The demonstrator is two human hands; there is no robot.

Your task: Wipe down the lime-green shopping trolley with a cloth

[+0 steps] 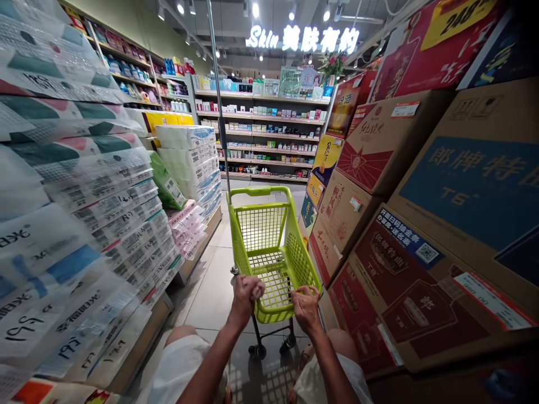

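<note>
Your shopping cart (301,261) stands directly in front of you, in the aisle. It is lime green, with a lattice basket, dark wheels (257,352) below, and a thin pole (222,123) rising at its far left corner. Your left grip (247,294) is clenched at the near left corner; whether it holds the rim, I cannot tell. Your right grip (307,306) is grasping the rim at the near right corner. The floor (213,300) is of pale tiles. Wrapped paper packs (187,163) are stacked at left, printed cartons (366,143) at right, and filled shelves (261,118) stand behind, under a lit sign (303,39).
</note>
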